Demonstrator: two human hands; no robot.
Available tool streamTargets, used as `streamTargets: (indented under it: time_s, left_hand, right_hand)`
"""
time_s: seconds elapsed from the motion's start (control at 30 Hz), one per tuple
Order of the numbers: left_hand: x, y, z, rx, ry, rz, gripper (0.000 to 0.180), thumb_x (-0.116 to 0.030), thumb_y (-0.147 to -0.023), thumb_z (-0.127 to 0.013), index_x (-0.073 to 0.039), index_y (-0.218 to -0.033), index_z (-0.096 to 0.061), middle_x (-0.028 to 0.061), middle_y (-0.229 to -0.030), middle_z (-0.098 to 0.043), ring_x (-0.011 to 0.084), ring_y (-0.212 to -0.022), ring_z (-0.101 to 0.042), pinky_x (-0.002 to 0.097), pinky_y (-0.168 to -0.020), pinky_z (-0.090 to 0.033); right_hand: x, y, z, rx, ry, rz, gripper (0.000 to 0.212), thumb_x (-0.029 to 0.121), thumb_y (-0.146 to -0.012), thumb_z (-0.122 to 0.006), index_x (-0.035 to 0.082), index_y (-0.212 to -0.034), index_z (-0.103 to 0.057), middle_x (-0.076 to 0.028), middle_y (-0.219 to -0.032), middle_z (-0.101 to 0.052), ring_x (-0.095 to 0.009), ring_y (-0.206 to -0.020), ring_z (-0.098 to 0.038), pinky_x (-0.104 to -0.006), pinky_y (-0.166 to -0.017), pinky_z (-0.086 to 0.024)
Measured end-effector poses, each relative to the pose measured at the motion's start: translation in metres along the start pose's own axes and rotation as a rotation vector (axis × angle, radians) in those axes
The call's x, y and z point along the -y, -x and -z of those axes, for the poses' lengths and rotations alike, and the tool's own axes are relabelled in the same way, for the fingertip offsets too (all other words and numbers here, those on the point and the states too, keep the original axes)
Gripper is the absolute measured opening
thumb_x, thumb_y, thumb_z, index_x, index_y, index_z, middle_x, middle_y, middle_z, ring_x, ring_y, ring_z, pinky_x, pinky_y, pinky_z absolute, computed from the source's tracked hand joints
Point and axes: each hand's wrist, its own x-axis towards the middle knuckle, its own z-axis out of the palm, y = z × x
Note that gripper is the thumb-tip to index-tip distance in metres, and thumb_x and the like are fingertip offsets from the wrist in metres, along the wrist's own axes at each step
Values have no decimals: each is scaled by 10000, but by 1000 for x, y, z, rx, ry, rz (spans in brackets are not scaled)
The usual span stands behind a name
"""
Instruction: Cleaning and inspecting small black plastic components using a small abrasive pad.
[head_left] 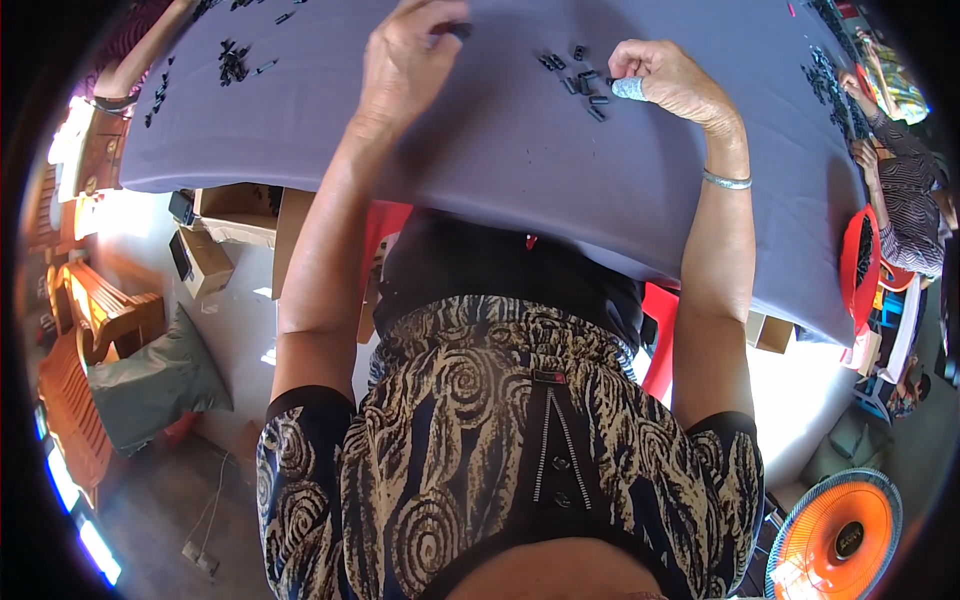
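My left hand [405, 60] rests on the grey-purple cloth of the table [500, 150], its fingers pinched on a small black part [458, 30] at the far edge of view. To the right, my right hand [665, 80] is curled with a grey finger cot on one fingertip, touching a small cluster of black parts [580, 85] lying on the cloth. A silver bangle [727, 181] circles my right wrist. Whether the right hand grips a part is hidden by the curled fingers.
More black parts [232, 65] lie at the table's left, others [825, 80] at the right by another person's arm [905, 190]. A second person's arm [135, 60] reaches in top left. Cardboard boxes [225, 215], wooden chairs [95, 320], red stools and an orange fan [838, 535] stand around.
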Motion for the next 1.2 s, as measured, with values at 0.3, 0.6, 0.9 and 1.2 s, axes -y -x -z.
streamTargets:
  time_s: [0.3,0.6,0.9,1.2]
  left_hand:
    - [-58,14,-32,62,393,-94,472,144,-688,-534,-73,-1102,-603,66,-1000,-594,165,-915,-609,264,-740,-506]
    - [-61,19,-33,94,285,-181,375,130,-660,-563,-47,-984,-636,98,-865,-614,238,-750,-617,288,-667,-494]
    - [-54,25,-44,113,614,227,237,105,-777,-534,-4,-967,-625,27,-879,-620,107,-790,-596,274,-735,-536]
    - [-44,16,-43,40,1061,447,264,114,-802,-466,-15,-975,-619,56,-975,-589,160,-842,-615,295,-709,-553]
  right_hand:
    - [32,-1,-10,-35,-585,155,56,45,-780,-631,29,-829,-610,15,-651,-537,-35,-517,-463,-182,-463,-375]
    - [33,-2,-15,193,-865,148,178,112,-794,-671,-19,-896,-607,-34,-714,-574,-68,-504,-499,-179,-464,-402]
    - [38,-9,-14,104,-820,7,140,115,-851,-597,9,-939,-623,-57,-755,-624,-65,-565,-526,-178,-491,-447]
    - [-75,-86,46,-805,507,110,260,17,-804,-502,102,-1016,-627,-84,-921,-650,-271,-755,-619,-361,-716,-529]
